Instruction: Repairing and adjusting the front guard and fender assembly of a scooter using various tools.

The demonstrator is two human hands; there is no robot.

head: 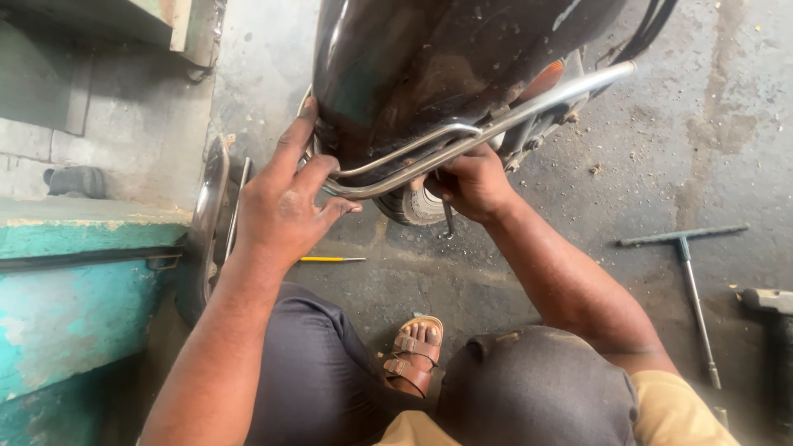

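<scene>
On the grey, stained concrete floor [512, 281] of a workshop stands the rear of a dark glossy motorcycle body [429, 66], filling the top middle of the view. To the left runs a worn turquoise painted ledge [74, 281], with a curved chrome metal part [211, 215] leaning beside it. A bent chrome tubular grab rail [487, 128] wraps under the dark body and runs up to the right; below it shows part of a black rubber tyre [409, 206].

The left hand [285, 206] lies spread against the body's left edge, fingers [301, 132] apart, the lower ones touching the rail's bend. The right hand [471, 186] is closed under the rail, its fingers clamped on a thin dark metal tool [447, 223] whose end hangs down; I cannot tell what kind of tool.

Well apart to the right lies a long grey T-handled wrench [690, 281]. A brown strapped sandal [413, 355] shows between the knees. Near the left hand lies a slim yellow-handled screwdriver [330, 259].
</scene>
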